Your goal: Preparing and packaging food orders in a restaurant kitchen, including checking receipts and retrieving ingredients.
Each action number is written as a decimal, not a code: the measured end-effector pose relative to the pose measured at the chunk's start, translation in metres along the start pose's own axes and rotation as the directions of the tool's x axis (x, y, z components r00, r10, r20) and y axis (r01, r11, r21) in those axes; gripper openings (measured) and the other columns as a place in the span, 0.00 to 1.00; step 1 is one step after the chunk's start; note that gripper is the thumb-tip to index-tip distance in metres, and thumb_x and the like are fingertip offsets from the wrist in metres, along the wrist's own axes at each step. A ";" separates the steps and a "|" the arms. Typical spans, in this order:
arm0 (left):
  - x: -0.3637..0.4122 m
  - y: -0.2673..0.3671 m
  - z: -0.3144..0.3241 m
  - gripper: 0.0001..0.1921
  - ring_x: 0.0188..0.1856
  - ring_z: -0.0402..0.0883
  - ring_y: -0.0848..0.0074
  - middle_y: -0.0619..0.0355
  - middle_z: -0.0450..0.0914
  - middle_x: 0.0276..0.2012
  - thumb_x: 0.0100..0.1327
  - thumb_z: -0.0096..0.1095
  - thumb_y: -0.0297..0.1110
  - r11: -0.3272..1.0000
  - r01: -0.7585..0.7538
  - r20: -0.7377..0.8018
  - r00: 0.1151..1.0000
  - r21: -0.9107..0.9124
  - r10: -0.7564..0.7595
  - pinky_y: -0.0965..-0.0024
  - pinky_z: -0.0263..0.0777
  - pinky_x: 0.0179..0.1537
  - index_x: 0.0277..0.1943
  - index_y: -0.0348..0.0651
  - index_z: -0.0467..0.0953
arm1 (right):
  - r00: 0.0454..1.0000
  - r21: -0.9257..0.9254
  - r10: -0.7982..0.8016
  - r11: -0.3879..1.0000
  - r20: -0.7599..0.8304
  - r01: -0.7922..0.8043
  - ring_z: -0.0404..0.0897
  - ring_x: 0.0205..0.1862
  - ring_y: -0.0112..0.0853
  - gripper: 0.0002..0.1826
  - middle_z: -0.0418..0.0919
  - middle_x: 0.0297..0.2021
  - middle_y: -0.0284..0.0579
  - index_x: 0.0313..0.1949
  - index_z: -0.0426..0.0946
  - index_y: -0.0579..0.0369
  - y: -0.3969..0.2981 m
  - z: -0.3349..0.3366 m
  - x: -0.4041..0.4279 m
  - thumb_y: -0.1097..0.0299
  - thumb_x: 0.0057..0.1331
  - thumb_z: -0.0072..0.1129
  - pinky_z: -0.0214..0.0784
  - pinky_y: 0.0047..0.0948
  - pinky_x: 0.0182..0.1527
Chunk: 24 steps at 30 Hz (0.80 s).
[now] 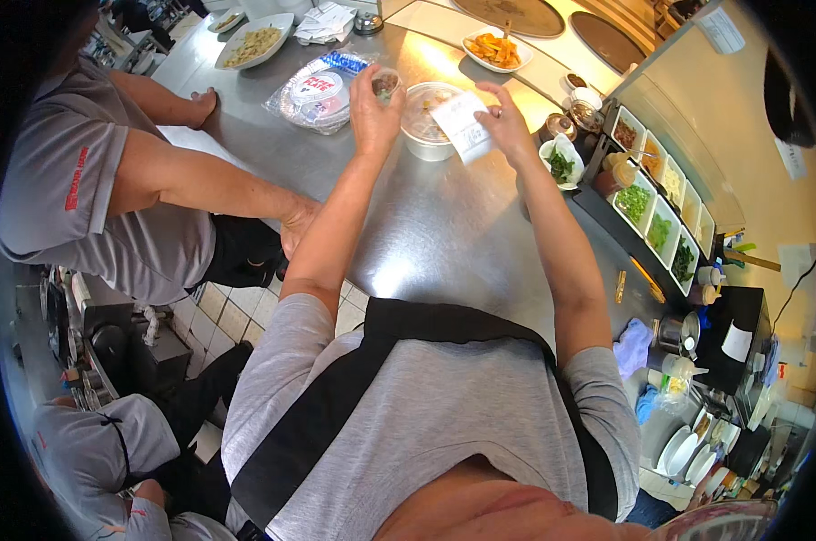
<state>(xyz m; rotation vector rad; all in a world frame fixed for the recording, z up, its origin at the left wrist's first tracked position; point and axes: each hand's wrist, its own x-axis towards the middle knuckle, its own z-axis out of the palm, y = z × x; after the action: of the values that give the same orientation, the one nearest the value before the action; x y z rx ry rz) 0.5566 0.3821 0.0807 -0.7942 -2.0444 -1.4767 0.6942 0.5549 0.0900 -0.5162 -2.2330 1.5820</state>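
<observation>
On the steel counter [441, 223] stands a round white takeout tub [429, 148] under a clear lid, with orange bits showing through. My left hand [374, 111], at the tub's left, grips a small clear lidded cup [385, 82] holding something brown and green. Between the fingers and thumb of my right hand [506, 128] is a printed paper slip [463, 126], which hangs over the right part of the tub. A plastic-wrapped pack of paper plates [316, 91] lies just left of my left hand.
Two co-workers are at the left; the nearer one's forearm [211, 177] reaches beside mine. Behind the tub sits a bowl of orange food [497, 51]. At the right are a small bowl of dark leaves [562, 162] and a rack of toppings [658, 233]. A noodle-like dish [253, 44] stands back left.
</observation>
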 end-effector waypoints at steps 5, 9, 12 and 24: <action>0.003 0.021 0.003 0.23 0.44 0.77 0.64 0.50 0.74 0.47 0.53 0.68 0.29 0.978 -0.060 0.191 0.977 -0.200 0.099 0.66 0.71 0.47 0.53 0.38 0.71 | 0.998 -0.241 0.062 0.969 0.007 -0.058 0.81 0.36 0.41 0.26 0.80 0.33 0.54 0.56 0.66 0.43 0.018 0.009 -0.003 0.74 0.57 0.54 0.72 0.36 0.40; -0.005 0.016 0.029 0.20 0.48 0.77 0.63 0.51 0.73 0.51 0.58 0.63 0.30 0.982 -0.095 0.481 0.861 -0.164 0.164 0.66 0.71 0.49 0.54 0.41 0.73 | 0.998 -0.246 0.065 0.967 -0.026 -0.070 0.81 0.35 0.42 0.26 0.80 0.32 0.54 0.56 0.65 0.44 0.021 0.014 -0.006 0.74 0.56 0.55 0.72 0.36 0.40; -0.017 0.004 0.038 0.18 0.52 0.76 0.60 0.49 0.71 0.56 0.61 0.58 0.33 0.967 -0.253 0.530 0.823 0.017 0.206 0.64 0.70 0.51 0.55 0.42 0.73 | 0.998 -0.244 0.045 0.968 -0.050 -0.056 0.82 0.34 0.42 0.27 0.80 0.31 0.55 0.57 0.65 0.45 0.022 0.019 -0.013 0.74 0.56 0.55 0.72 0.36 0.39; -0.006 -0.095 0.006 0.35 0.68 0.53 0.50 0.37 0.50 0.67 0.56 0.62 0.35 0.931 0.225 -0.117 0.973 0.286 -0.199 0.52 0.45 0.68 0.64 0.32 0.57 | 0.832 -0.698 -0.548 0.564 0.084 0.442 0.78 0.37 0.43 0.11 0.75 0.39 0.45 0.39 0.79 0.50 -0.003 0.049 -0.042 0.69 0.55 0.64 0.71 0.40 0.38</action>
<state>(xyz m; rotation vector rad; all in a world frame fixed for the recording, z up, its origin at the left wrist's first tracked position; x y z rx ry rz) 0.4940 0.3631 0.0112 -0.3917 -2.2709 -1.2408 0.7067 0.4936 0.0740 -0.1202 -2.5013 0.3590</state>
